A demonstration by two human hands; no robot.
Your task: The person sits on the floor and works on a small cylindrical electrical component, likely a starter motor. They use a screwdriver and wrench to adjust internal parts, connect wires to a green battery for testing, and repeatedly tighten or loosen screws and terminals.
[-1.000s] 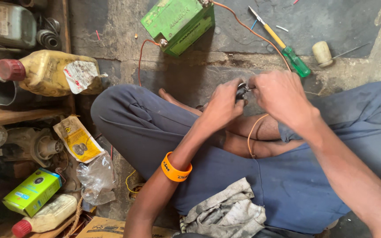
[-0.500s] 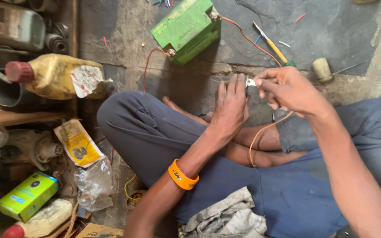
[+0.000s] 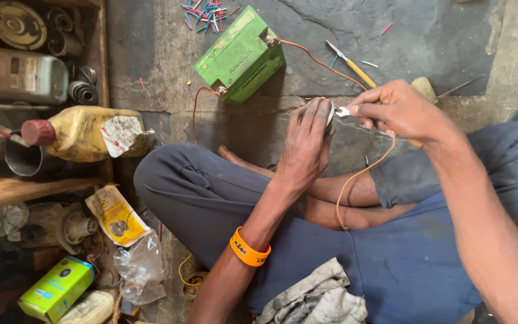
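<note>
Both hands have lifted away from the lap and now meet nearer the green battery [image 3: 241, 55]. From the head camera, the left hand [image 3: 308, 144] cups a small round metal part [image 3: 329, 114], fingers wrapped over it. Just right of it, the right hand [image 3: 400, 111] pinches a small metal terminal [image 3: 343, 111] between thumb and forefinger, touching the part. An orange wire [image 3: 355, 180] hangs from that hand toward the legs. Right of the battery lies a yellow-handled screwdriver [image 3: 351, 63]; left of it, a yellow oil bottle [image 3: 85, 133].
</note>
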